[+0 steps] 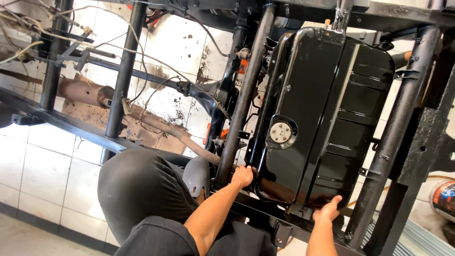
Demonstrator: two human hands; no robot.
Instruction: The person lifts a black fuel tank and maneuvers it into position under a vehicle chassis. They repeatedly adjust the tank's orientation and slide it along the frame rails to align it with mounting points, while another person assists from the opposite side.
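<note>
Both hands are up against a glossy black tank [322, 118] that sits inside a dark metal frame [398, 137], seen from the head camera at a steep tilt. The left hand [242, 176] is curled at the tank's near corner, beside a round black bar [244, 99] that runs alongside the tank; its fingers are tucked in at the tank's edge, but whether they clamp the rim or only press on it cannot be told. The right hand [328, 211] lies on the tank's near end, fingers spread upward over the black surface and thumb out to the side, pressing rather than closed around anything. The tank has ribbed panels, a pale strap-like band down its middle, and a round silver fitting [281, 132] set in a recess on its left half. It lies between the round bar on one side and a thick frame tube on the other, touching a crossmember near the hands. The person's knee [142, 189], in dark grey trousers, is raised below the left forearm. Behind the frame lie white floor tiles [42, 166], stained in places, a rusty pipe [85, 92] and loose grey cables [118, 47].
</note>
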